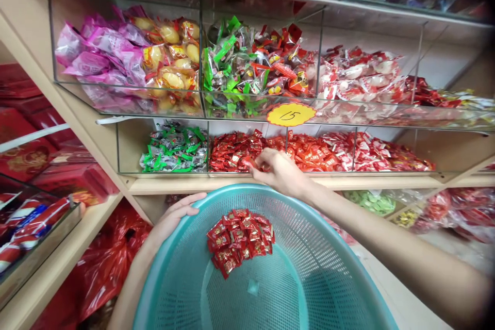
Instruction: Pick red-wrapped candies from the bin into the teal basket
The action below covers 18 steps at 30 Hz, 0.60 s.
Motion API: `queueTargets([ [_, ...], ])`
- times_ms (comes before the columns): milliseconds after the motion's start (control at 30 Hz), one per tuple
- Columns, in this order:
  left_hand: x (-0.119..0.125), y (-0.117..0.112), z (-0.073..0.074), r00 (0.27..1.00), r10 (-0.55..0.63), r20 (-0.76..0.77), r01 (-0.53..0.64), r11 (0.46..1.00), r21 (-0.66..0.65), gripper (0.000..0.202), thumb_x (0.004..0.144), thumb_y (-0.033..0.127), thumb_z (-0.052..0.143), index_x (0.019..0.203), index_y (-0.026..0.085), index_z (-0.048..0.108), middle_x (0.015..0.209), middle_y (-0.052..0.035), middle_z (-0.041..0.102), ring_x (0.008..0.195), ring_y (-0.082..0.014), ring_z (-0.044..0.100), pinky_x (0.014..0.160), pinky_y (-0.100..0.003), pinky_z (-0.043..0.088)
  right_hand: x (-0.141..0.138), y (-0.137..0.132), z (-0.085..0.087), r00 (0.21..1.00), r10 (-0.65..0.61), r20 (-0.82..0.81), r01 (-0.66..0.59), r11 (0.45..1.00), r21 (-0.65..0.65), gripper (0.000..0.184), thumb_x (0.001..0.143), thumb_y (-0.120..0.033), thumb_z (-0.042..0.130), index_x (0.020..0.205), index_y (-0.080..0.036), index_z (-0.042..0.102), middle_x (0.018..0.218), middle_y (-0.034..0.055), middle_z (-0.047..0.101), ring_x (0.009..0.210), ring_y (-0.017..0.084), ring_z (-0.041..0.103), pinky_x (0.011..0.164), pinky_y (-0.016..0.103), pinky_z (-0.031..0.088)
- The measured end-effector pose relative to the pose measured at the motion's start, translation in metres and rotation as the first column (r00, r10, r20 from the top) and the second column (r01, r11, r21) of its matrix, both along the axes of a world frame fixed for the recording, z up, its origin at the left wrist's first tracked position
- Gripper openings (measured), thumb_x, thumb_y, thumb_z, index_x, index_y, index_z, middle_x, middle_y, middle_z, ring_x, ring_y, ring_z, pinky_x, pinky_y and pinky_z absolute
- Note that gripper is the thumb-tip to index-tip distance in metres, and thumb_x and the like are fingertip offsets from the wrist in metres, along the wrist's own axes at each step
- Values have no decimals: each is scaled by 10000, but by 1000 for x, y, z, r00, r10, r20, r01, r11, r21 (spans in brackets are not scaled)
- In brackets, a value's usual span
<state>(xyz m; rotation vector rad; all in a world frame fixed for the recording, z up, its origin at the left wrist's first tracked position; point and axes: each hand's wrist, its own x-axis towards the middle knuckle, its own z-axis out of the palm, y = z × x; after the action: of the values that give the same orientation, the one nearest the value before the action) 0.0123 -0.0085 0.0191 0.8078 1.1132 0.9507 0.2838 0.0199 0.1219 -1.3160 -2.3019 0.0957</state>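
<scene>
A teal plastic mesh basket (pixel 340 247) is tilted up in front of the lower shelf. My left hand (pixel 180 212) grips its left rim, fingers lying over the edge and the thumb hidden. Inside, a small heap of red wrapped candies (pixel 242 237) rests on the mesh. My right hand (pixel 276 170) is just above the basket's far rim, at the front of a bin of red wrapped candies (pixel 232 148). Its fingers are pinched on a red wrapped candy (pixel 248 163), partly covered by the fingertips.
Clear dividers split the candy shelves into bins. Green-and-silver candies (pixel 176 147) lie left, orange-red ones (pixel 311 149) right. A yellow price tag (pixel 291 114) marked 15 hangs on the upper bin's front. Red boxes (pixel 69 175) and a red plastic bag (pixel 108 263) are at left.
</scene>
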Motion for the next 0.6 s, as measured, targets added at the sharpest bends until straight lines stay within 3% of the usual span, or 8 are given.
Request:
queueTargets([
  [133, 0, -1, 1, 1000, -9, -14, 9, 1000, -11, 502, 561, 172, 679, 1062, 193, 679, 923, -32, 767, 873, -240, 692, 782, -314, 511, 15, -28, -29, 971, 202, 126, -200, 979, -31, 224, 866, -322, 467, 802, -140, 581, 790, 55, 551, 761, 153, 503, 720, 270, 397],
  [333, -4, -5, 3, 997, -38, -70, 41, 999, 36, 483, 606, 190, 679, 1088, 206, 671, 1061, -40, 732, 964, -251, 662, 827, -320, 493, 34, -36, -86, 923, 142, 358, -100, 986, -133, 216, 882, -297, 450, 823, -143, 591, 815, 81, 582, 791, 181, 553, 762, 294, 407],
  [433, -4, -7, 6, 994, -35, -103, 40, 998, 44, 475, 604, 203, 689, 1079, 221, 677, 1069, -35, 728, 908, -243, 675, 775, -309, 503, 42, -42, -96, 923, 129, 363, -47, 973, -227, 204, 874, -291, 461, 834, -145, 598, 838, 82, 612, 771, 168, 579, 725, 268, 402],
  [600, -2, -7, 8, 994, -11, -113, 15, 999, 36, 481, 583, 200, 703, 1064, 227, 687, 1011, -21, 745, 827, -210, 681, 716, -272, 502, 53, -56, -97, 928, 140, 346, 13, 914, -405, 214, 861, -306, 476, 772, -160, 604, 748, 67, 658, 688, 165, 605, 593, 248, 363],
])
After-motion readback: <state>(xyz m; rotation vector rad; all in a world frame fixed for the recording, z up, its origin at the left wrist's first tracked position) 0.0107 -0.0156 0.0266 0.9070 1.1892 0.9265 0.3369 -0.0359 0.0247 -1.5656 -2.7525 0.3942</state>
